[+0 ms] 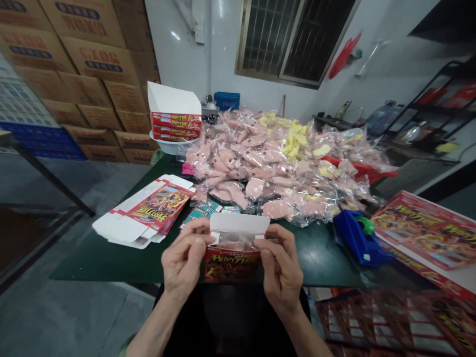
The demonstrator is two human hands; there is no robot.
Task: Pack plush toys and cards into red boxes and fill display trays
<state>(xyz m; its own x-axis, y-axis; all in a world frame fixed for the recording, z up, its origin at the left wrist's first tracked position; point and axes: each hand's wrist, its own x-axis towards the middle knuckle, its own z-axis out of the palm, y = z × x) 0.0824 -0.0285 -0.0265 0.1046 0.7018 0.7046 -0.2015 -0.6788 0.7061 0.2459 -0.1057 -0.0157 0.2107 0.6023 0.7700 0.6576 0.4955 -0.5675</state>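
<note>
A small red printed box (233, 265) stands upright at the table's near edge, its white top flap raised. Clear plastic and something pinkish show inside its opening. My left hand (186, 258) pinches the box's left top corner and small side flap. On the right corner, my right hand (280, 263) grips the box in the same way, thumb in front. Just behind the box lie teal printed cards (201, 214). Flat red and white unfolded boxes (158, 208) are stacked to the left. A large heap of plastic-bagged pink pieces (256, 163) covers the table's back, with some yellow ones.
A blue tape dispenser (360, 238) sits at the right, beside large red printed sheets (427, 228). Filled red boxes (176, 127) stand in a white basin at the back left. Cartons (92, 59) are piled against the left wall. More red boxes (383, 317) lie low at the right.
</note>
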